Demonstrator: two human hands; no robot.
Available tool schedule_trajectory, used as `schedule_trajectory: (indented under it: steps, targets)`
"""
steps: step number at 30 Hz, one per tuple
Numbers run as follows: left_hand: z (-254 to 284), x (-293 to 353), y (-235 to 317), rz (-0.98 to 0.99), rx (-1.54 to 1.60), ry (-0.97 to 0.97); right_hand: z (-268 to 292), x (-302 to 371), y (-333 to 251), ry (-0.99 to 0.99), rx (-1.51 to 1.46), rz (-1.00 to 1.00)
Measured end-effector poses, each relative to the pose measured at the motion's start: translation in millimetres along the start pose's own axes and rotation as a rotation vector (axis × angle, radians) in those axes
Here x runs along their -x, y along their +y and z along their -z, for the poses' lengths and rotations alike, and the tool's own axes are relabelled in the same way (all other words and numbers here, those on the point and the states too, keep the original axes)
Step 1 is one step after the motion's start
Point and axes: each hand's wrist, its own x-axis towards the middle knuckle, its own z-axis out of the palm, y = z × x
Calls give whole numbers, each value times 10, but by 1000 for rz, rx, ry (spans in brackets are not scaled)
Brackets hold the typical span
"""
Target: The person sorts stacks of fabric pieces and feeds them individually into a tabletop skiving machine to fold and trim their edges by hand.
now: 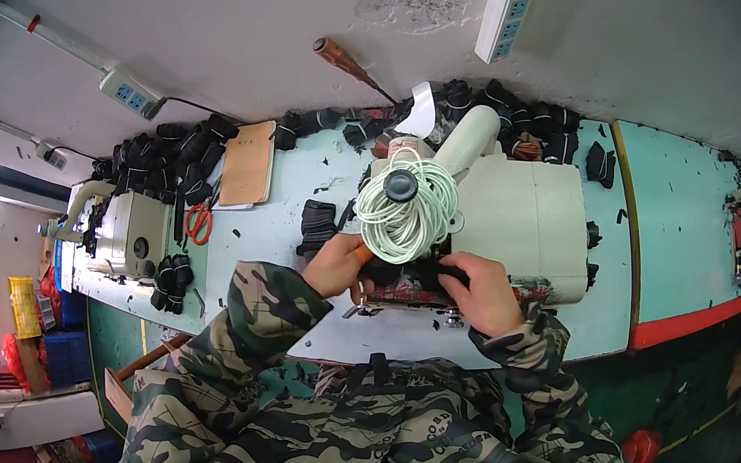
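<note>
At the front of a cream sewing machine, both of my hands work close together on a black fabric piece. My left hand has its fingers closed at the left end of the dark cloth, with a small orange band or piece showing at the fingertips. From the other side, my right hand pinches the black cloth with thumb and fingers. A coil of pale green cord sits on top of the machine and hides part of the stitching area between the hands.
Bundles of black cloth line the wall, and a stack of dark pieces lies left of the machine. Red-handled scissors rest near a brown clipboard. A screwdriver leans by the wall. Another machine stands left.
</note>
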Motion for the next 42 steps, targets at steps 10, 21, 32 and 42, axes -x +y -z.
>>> schedule_trajectory:
  steps: [10, 21, 32, 42]
  targets:
    - [48, 11, -64, 97, -91, -63, -59, -8, 4, 66, -51, 82]
    - [36, -13, 18, 139, -22, -189, -11, -18, -18, 55, 93, 168]
    - [46, -43, -54, 150, 34, -107, 12, 25, -9, 42, -10, 131]
    - [-83, -70, -73, 83, 20, -133, 15, 9, 2, 3, 43, 244]
